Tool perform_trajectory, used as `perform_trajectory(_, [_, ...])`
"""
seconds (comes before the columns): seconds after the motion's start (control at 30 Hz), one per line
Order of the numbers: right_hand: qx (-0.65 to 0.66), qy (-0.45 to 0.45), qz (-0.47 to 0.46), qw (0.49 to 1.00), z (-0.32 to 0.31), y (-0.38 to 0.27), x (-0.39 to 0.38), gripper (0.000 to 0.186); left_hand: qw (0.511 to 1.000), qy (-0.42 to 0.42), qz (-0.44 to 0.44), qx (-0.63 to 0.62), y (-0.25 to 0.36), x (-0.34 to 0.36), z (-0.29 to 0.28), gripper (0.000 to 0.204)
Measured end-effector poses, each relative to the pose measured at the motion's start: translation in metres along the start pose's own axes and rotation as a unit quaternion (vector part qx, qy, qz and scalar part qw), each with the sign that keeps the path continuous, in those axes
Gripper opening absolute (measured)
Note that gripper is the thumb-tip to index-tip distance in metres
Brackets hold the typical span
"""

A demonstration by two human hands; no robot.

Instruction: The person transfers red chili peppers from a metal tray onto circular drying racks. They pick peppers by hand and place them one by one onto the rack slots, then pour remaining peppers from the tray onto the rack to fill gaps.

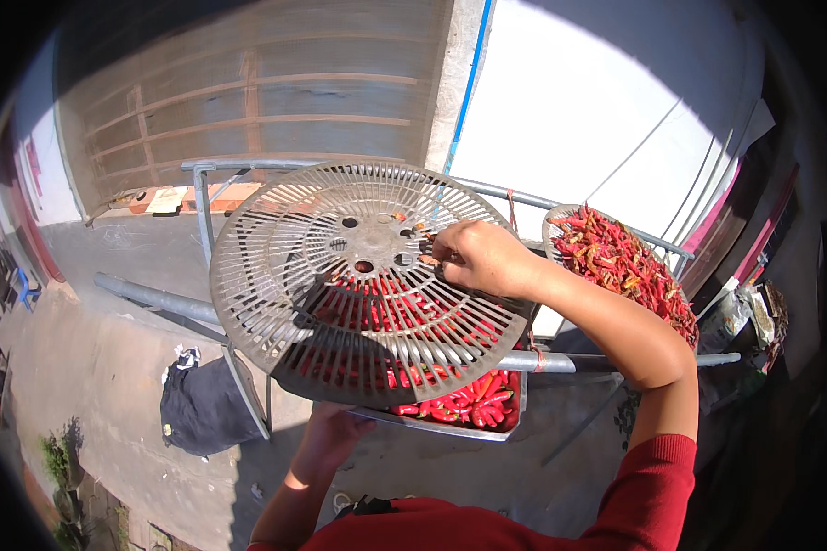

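Observation:
A round grey slotted rack [271, 216], like a fan guard with round holes near its centre, lies over the metal pipes in front of me. My right hand [487, 259] is on top of it, right of the hub, with fingers curled down and pressed together at the holes. Whatever they pinch is too small to make out. Beneath the rack, a metal tray [516, 427] of red chilli peppers [469, 404] shows through the slots and past the near edge. My left hand [334, 433] grips the tray's near left side; its fingertips are hidden under the rack.
Dried chillies [616, 262] fill another rack at the right. Grey pipes [161, 298] form the supporting frame. A dark bag [207, 409] sits on the ground at the left, and bricks [234, 195] line the shutter's foot. A white wall [597, 101] stands behind.

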State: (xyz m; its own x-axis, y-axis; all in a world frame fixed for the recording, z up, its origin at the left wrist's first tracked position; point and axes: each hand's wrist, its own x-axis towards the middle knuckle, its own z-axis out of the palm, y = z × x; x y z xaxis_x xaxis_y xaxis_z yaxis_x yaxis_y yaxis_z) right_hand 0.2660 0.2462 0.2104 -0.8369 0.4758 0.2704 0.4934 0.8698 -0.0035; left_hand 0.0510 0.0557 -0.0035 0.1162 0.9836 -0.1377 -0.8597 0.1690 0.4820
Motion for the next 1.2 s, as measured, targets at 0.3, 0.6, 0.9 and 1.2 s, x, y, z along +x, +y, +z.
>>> perform_trajectory(0.3, [0.044, 0.013, 0.087, 0.995, 0.018, 0.056, 0.024, 0.022, 1.0, -0.003, 0.011, -0.001, -0.014, -0.001, 0.005, 0.031])
perform_trajectory(0.6, [0.147, -0.051, 0.068, 0.985, 0.01, 0.056, 0.034, 0.023, 0.999, -0.036, 0.023, -0.006, -0.02, 0.003, 0.004, 0.034])
perform_trajectory(0.9, [0.156, -0.087, 0.101, 0.979, 0.006, 0.073, 0.05, 0.016, 0.999, -0.033, 0.037, 0.012, -0.024, 0.013, 0.005, 0.042])
perform_trajectory(1.2, [0.452, -0.118, 0.274, 0.84, 0.001, 0.095, 0.052, 0.01, 0.998, -0.042, 0.033, 0.021, -0.024, 0.019, 0.014, 0.041])
